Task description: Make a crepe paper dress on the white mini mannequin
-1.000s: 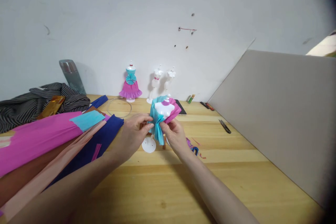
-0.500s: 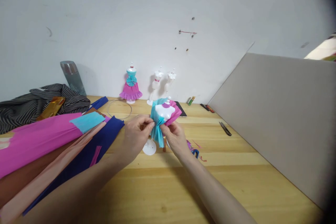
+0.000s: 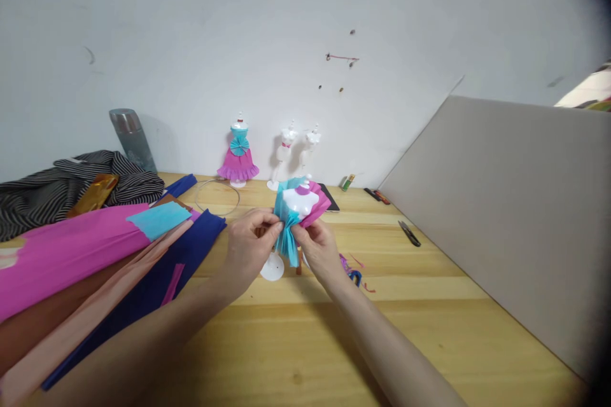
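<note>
A small white mannequin (image 3: pixel 300 201) with a purple neck band is between my hands in the middle of the view. Pleated turquoise crepe paper (image 3: pixel 287 241) gathers at its front, and magenta crepe paper (image 3: pixel 321 202) flares out on its right side. My left hand (image 3: pixel 252 241) pinches the turquoise paper at its left edge. On the other side, my right hand (image 3: pixel 321 247) presses thumb and fingers onto the same gathered paper. Below the left hand shows a round white base (image 3: pixel 272 267). The mannequin's lower body is hidden behind paper and hands.
At the wall stand a dressed mannequin (image 3: pixel 239 152) and two bare ones (image 3: pixel 286 147). Crepe paper sheets (image 3: pixel 81 248), striped cloth (image 3: pixel 138 187) and a flask (image 3: pixel 132 140) are at left. Blue-handled scissors (image 3: pixel 354 277) and a black-handled cutter (image 3: pixel 409 234) lie right, before a white panel (image 3: pixel 506 203).
Hardly anything differs. Both hands keep their pinch on the turquoise paper, and the view has shifted very slightly.
</note>
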Action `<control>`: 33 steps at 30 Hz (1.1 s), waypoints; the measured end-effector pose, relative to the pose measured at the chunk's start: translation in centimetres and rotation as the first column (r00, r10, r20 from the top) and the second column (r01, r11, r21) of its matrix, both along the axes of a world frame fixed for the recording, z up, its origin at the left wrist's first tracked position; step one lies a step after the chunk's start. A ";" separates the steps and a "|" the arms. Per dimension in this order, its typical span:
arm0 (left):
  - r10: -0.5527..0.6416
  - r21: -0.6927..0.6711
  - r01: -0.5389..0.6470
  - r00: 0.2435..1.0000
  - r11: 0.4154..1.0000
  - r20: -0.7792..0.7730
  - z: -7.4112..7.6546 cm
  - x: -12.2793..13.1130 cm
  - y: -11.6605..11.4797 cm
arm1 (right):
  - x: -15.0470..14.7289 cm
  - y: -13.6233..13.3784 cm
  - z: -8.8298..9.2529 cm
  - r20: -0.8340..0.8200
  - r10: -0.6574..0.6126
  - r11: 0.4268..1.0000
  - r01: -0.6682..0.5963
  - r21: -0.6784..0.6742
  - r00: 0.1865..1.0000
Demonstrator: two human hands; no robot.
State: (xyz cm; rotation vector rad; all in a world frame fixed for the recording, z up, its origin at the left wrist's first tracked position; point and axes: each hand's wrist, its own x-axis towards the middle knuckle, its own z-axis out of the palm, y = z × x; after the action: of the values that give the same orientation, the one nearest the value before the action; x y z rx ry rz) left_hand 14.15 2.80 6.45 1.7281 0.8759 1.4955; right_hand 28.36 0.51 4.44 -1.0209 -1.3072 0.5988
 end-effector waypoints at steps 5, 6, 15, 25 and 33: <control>0.048 0.007 -0.047 0.999 0.999 -0.016 0.3 -0.1 -0.4 | 0.0 0.1 -0.1 -0.020 0.018 1.000 -0.018 -0.007 1.000; 0.071 0.020 -0.070 0.997 0.997 -0.021 0.2 -0.1 -0.4 | 0.0 0.1 -0.2 -0.020 0.019 1.000 -0.019 -0.010 1.000; 0.136 -0.004 -0.136 0.989 0.991 0.054 -1.1 0.5 0.2 | 0.0 -0.1 0.0 0.003 0.000 1.000 0.000 -0.017 1.000; 0.170 0.076 -0.174 0.984 0.982 0.058 -1.9 0.5 0.3 | -0.1 -0.2 0.1 0.001 -0.001 0.999 0.001 -0.032 1.000; 0.168 0.335 -0.162 0.986 0.928 0.010 -2.0 0.2 -0.7 | -0.3 -0.2 0.3 -0.029 0.012 0.999 -0.013 -0.036 1.000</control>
State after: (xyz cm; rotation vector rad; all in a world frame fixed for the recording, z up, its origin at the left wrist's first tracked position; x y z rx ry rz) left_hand 14.35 2.13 4.49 1.9521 0.8293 1.8287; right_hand 28.08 0.35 4.73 -1.0306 -1.2824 0.6463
